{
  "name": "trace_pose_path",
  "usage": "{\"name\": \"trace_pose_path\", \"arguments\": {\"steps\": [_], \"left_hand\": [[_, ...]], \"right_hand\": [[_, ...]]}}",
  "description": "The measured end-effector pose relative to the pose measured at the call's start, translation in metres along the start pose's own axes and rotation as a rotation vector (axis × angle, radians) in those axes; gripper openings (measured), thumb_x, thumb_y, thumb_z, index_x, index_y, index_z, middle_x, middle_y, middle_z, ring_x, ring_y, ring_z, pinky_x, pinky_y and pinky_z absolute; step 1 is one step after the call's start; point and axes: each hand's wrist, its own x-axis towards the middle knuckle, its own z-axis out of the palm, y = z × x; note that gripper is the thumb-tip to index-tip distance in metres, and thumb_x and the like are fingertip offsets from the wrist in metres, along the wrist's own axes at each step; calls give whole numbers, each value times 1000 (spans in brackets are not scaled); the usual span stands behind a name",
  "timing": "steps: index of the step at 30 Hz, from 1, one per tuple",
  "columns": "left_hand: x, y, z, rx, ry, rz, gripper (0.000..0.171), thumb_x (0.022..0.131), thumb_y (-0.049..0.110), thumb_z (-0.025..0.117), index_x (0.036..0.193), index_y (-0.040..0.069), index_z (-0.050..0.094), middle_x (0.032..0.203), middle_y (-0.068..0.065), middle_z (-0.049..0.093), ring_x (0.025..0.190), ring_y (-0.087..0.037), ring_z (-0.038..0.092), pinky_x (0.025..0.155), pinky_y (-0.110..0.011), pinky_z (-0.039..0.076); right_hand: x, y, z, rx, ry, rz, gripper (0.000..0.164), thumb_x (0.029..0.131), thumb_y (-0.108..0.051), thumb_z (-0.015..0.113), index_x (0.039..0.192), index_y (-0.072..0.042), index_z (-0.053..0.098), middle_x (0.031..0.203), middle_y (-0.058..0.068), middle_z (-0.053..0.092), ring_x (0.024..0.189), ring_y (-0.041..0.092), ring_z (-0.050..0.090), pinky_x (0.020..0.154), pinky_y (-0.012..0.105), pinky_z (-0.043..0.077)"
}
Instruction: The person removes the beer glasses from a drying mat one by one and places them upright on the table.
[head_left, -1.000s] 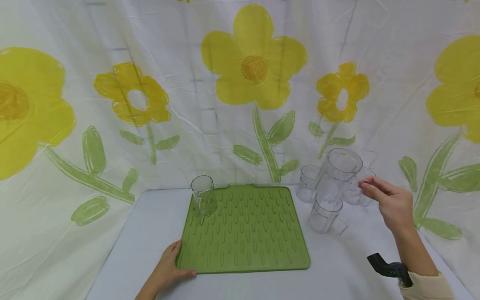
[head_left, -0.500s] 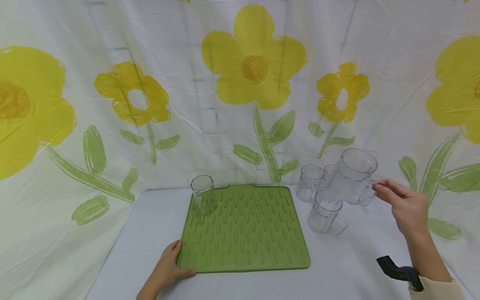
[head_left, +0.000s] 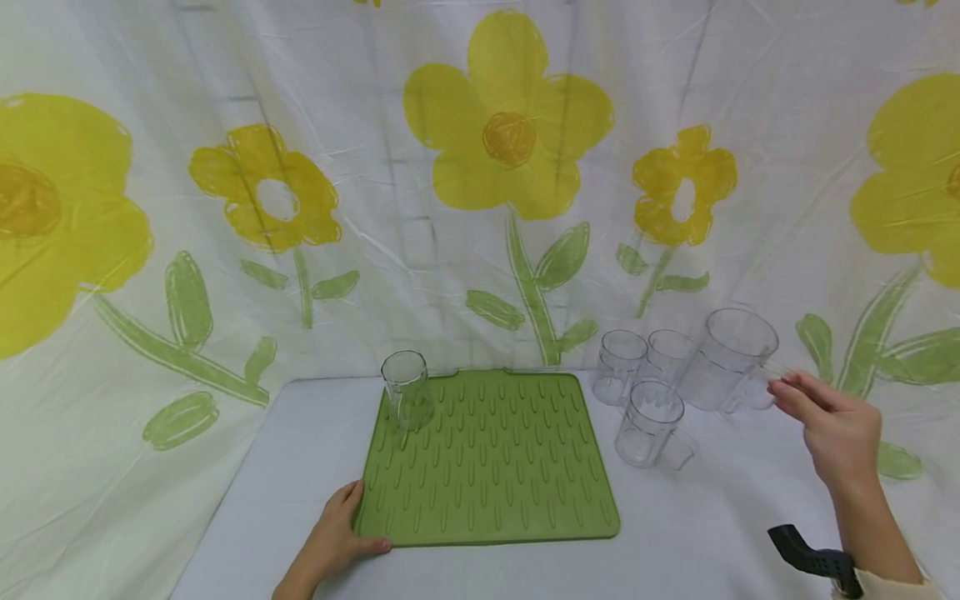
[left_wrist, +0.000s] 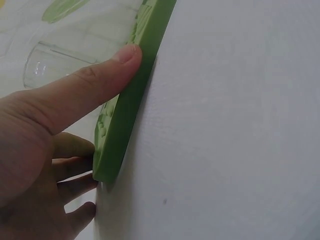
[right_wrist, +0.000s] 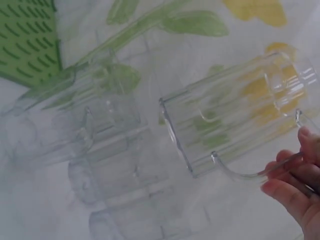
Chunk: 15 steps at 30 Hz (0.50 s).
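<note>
My right hand pinches the handle of a clear glass mug, held above the table at the right. In the head view this mug overlaps other clear glassware behind it, so the outlines there are hard to separate. Standing nearby are a front mug, a back-left mug and one beside it. My left hand touches the near-left corner of a green ribbed mat. In the left wrist view its thumb lies across the mat's edge. Another glass mug stands on the mat's back-left corner.
A white cloth-covered table lies under everything. Behind it hangs a white curtain printed with yellow flowers. A black strap-like device sits on the right wrist.
My right hand has carried the held mug to the right and slightly down, uncovering one of the back mugs. The left hand, the mat and the mug on it have stayed put.
</note>
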Motion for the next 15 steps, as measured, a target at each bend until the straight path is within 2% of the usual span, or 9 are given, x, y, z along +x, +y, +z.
{"name": "trace_pose_path", "arguments": {"steps": [6, 11, 15], "left_hand": [[0, -1, 0, -7, -1, -2, 124, 58, 46, 91, 147, -12, 27, 151, -33, 30, 138, -54, 27, 112, -64, 31], [-1, 0, 0, -10, 2, -2, 124, 58, 46, 91, 147, -12, 27, 151, -32, 30, 138, -53, 27, 112, -64, 31], [-2, 2, -1, -8, 3, 0, 123, 59, 45, 91, 147, -12, 26, 150, -32, 30, 138, -54, 28, 112, -64, 31]], "right_hand": [[2, 4, -6, -22, 62, 47, 32, 84, 9, 67, 94, -19, 77, 80, -13, 75, 69, -2, 71, 62, 11, 56], [2, 10, -14, -21, 72, 77, 33, 85, 9, 66, 94, -20, 77, 78, -14, 74, 67, -2, 71, 60, 11, 55], [-2, 18, -18, -12, 96, 115, 33, 85, 8, 67, 88, -24, 76, 75, -15, 74, 65, -2, 71, 59, 11, 56]]}}
